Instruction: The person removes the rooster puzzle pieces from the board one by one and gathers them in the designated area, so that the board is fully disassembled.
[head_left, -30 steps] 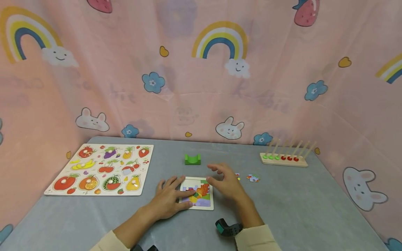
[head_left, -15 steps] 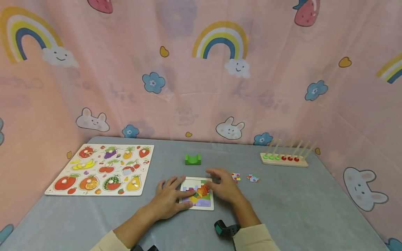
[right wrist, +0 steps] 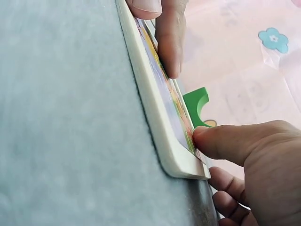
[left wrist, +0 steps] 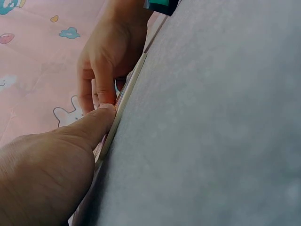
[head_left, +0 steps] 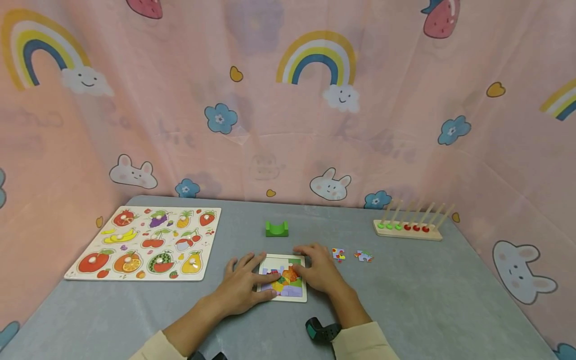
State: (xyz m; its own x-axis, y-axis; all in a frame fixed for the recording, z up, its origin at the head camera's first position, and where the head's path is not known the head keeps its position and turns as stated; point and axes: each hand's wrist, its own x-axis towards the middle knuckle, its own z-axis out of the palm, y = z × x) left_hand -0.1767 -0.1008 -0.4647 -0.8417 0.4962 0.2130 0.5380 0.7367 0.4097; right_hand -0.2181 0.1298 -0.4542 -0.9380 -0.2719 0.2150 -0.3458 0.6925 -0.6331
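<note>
A small jigsaw puzzle (head_left: 294, 291) with a colourful picture lies in its pale frame (right wrist: 149, 110) on the table. My left hand (head_left: 240, 286) rests across the frame's left side, fingers spread, with the index finger and thumb on the picture. At the right side, my right hand (head_left: 320, 271) presses its thumb (right wrist: 214, 141) onto the picture near the edge. Its other fingers bend loosely beside the frame. Right of this hand lie two loose puzzle pieces, a red-yellow-purple piece (head_left: 338, 254) and a mostly purple piece (head_left: 363, 256).
Behind the puzzle stands a green block (head_left: 276, 230) with a curved notch. A fruit peg board (head_left: 148, 265) lies on the left. Toward the back right is a wooden stand (head_left: 407, 231) with upright pegs and green and red beads. A pink printed curtain (head_left: 288, 150) surrounds the table.
My right hand has moved slightly left and down, its thumb settling onto the picture, and the left loose piece has come fully into sight. The left hand stays in place.
</note>
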